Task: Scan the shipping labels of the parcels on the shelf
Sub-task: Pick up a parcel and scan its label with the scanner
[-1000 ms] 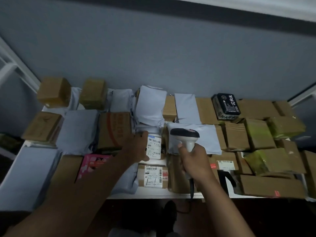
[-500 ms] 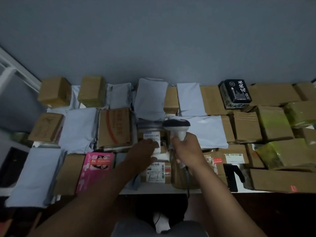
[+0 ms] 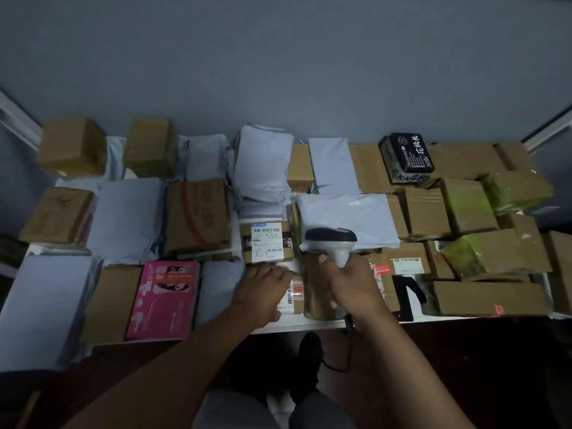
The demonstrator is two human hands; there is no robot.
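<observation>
I am gripping a handheld barcode scanner (image 3: 332, 243) in my right hand (image 3: 353, 286), fingers curled round its pale handle, its dark head sitting just right of centre frame. Its cable (image 3: 337, 365) is hanging below the shelf edge (image 3: 309, 325) toward the bottom of the frame.

My left hand (image 3: 263, 289) is lying at lower centre over a small parcel (image 3: 292, 297), covering most of it; only a strip of label with red print and a barcode is showing at the right of my knuckles. The fingers are bent, but I cannot tell whether they are gripping anything.

Directly above that hand, at centre frame, a cardboard box (image 3: 267, 243) is lying with its white shipping label (image 3: 266, 241) facing up, barcode uppermost and handwriting at the bottom. The scanner head is sitting just beside this box, to its right.

Parcels are filling the shelf across the whole middle band of the frame: a pink printed box (image 3: 164, 300) at lower left, a brown carton with red lettering (image 3: 198, 216) left of centre, grey poly mailers (image 3: 346, 219) at centre, a black box with white characters (image 3: 407, 157) at upper right, and yellow-taped boxes (image 3: 483, 252) at right.
</observation>
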